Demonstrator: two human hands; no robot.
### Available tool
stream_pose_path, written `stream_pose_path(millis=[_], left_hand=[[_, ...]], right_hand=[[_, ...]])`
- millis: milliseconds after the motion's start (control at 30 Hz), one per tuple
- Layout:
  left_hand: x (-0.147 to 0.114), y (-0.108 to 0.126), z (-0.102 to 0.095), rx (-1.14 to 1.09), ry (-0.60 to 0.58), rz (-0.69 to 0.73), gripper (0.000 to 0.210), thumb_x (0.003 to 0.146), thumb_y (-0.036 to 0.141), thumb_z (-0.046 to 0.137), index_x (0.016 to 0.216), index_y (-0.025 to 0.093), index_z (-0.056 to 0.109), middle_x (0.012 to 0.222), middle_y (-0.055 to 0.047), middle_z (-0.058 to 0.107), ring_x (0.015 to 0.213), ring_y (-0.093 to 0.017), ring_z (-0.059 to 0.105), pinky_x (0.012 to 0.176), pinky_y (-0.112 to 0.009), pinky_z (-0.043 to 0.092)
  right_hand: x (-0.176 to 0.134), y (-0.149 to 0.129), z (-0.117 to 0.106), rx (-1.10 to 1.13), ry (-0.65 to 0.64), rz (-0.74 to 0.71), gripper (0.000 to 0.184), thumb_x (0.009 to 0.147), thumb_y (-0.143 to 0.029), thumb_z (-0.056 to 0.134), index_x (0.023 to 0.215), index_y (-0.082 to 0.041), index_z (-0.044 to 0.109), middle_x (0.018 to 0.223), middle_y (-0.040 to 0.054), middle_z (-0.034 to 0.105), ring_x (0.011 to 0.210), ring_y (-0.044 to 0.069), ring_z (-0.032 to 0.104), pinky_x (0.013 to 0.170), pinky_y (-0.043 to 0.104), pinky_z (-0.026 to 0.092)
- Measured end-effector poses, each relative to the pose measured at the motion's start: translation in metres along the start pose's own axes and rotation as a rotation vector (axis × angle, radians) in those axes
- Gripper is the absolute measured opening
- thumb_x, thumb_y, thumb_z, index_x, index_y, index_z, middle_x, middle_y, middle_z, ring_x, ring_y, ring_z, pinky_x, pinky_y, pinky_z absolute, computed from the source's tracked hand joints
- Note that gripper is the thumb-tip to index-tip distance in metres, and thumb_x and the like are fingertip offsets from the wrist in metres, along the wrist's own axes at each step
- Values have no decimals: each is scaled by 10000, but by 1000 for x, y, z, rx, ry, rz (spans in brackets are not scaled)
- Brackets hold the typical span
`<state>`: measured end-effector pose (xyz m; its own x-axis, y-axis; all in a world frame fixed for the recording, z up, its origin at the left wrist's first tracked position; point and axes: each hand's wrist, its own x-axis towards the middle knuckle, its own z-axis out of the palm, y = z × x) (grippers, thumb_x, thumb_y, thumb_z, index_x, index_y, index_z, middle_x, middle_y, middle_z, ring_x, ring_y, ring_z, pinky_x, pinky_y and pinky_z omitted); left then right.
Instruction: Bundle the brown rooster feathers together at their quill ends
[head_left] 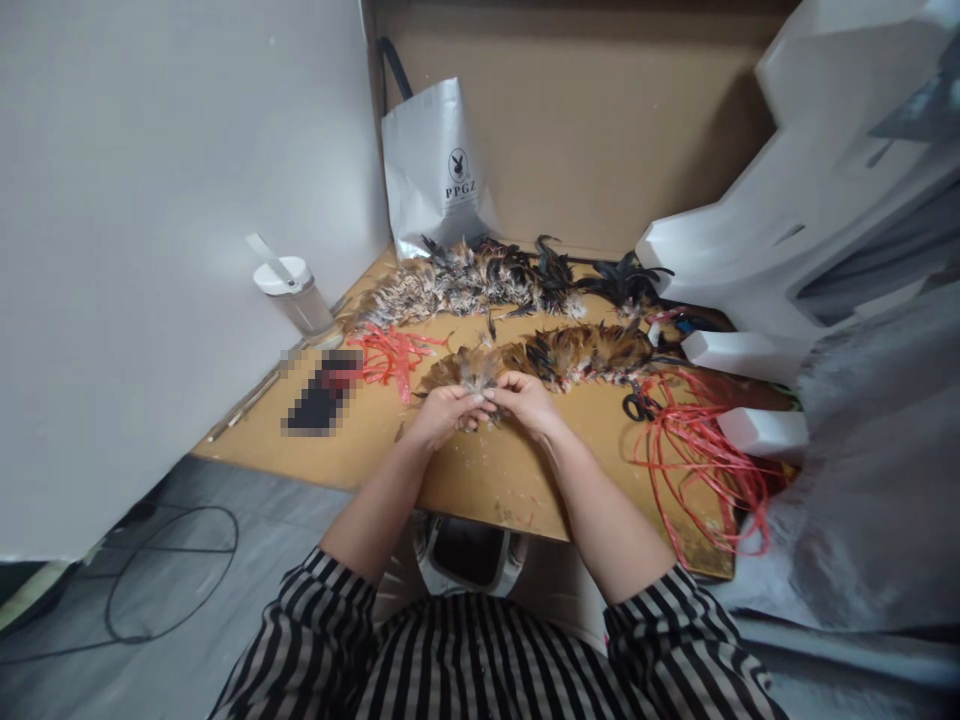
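Both my hands meet over the front middle of the tan table [495,480]. My left hand [448,412] is closed, its fingers pinching the base of a small bunch of brown feathers [478,368]. From the other side my right hand [527,402] grips the same bunch, thumb and fingertips together. The feather tips fan out away from me. Just behind lies a row of brown and black feathers [577,352]. A longer pile of pale, brown and black feathers [472,280] stretches across the back.
Red plastic strips [394,352] lie at left, and a larger tangle of them [697,460] at right beside black-handled scissors [637,403]. A lidded cup [292,295] stands by the left wall. A silver bag [431,170] leans at the back. White foam pieces [750,240] crowd the right.
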<state>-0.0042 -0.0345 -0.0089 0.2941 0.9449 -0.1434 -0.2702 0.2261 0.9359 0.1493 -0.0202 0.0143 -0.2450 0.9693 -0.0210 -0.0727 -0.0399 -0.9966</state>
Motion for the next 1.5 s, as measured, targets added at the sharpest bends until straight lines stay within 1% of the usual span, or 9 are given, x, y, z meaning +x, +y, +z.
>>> stream_pose_path(millis=[233, 433, 600, 667, 800, 933, 1133, 1400, 1500], left_hand=[[3, -5, -3, 133, 13, 62, 241, 661, 316, 659, 744, 91, 655, 648, -66, 648, 480, -75, 544, 480, -191, 423], [3, -5, -1, 293, 65, 166, 240, 673, 337, 632, 720, 103, 646, 592, -48, 633, 465, -93, 552, 483, -213, 440], [0, -2, 5, 348, 111, 195, 219, 685, 324, 613, 669, 108, 641, 533, -35, 608, 431, -87, 530, 455, -205, 425], [-1, 0, 5, 353, 127, 192, 229, 690, 334, 608, 683, 109, 649, 524, -34, 605, 419, -83, 519, 446, -200, 418], [0, 3, 2, 288, 174, 177, 280, 682, 364, 617, 765, 102, 667, 583, -57, 636, 452, -90, 539, 459, -203, 431], [3, 2, -2, 147, 226, 186, 314, 669, 395, 626, 755, 95, 656, 729, -100, 672, 544, -111, 584, 476, -202, 446], [6, 0, -4, 111, 238, 157, 325, 653, 407, 638, 728, 90, 643, 775, -113, 676, 530, -100, 573, 458, -194, 432], [7, 0, -6, 66, 243, 147, 312, 654, 388, 643, 733, 86, 649, 673, -83, 659, 497, -77, 542, 455, -173, 408], [6, 1, -6, 48, 248, 131, 317, 647, 391, 648, 739, 87, 645, 678, -80, 659, 496, -75, 539, 454, -173, 404]], right_hand=[[2, 3, -1, 36, -35, 17, 328, 515, -350, 737, 628, -172, 487, 484, -58, 520, 423, 68, 393, 441, 204, 264], [3, 3, -2, -13, -27, -15, 325, 495, -352, 743, 621, -159, 513, 537, -32, 559, 481, 84, 461, 506, 222, 334], [1, 0, -1, -29, -71, -9, 324, 500, -377, 732, 636, -160, 534, 571, -18, 571, 521, 101, 495, 528, 232, 361], [1, -2, -4, -29, -44, -24, 321, 513, -393, 724, 632, -164, 534, 543, -30, 546, 485, 86, 457, 492, 221, 339], [3, -8, -18, -34, 89, -82, 295, 594, -434, 670, 659, -170, 558, 466, -53, 458, 416, 64, 358, 425, 206, 262], [7, -5, -34, -259, 166, -71, 286, 592, -432, 658, 640, -159, 587, 484, -33, 490, 426, 68, 354, 431, 212, 271], [9, 6, -34, -614, 20, -91, 194, 600, -346, 640, 617, -153, 638, 572, 4, 589, 517, 102, 455, 506, 225, 333], [7, 17, -18, -879, 59, -165, 66, 601, -237, 590, 603, -188, 634, 551, -7, 591, 507, 111, 472, 494, 229, 303], [8, 17, -18, -809, 59, -133, 70, 590, -181, 556, 558, -174, 618, 530, -4, 584, 500, 109, 473, 508, 230, 326]])
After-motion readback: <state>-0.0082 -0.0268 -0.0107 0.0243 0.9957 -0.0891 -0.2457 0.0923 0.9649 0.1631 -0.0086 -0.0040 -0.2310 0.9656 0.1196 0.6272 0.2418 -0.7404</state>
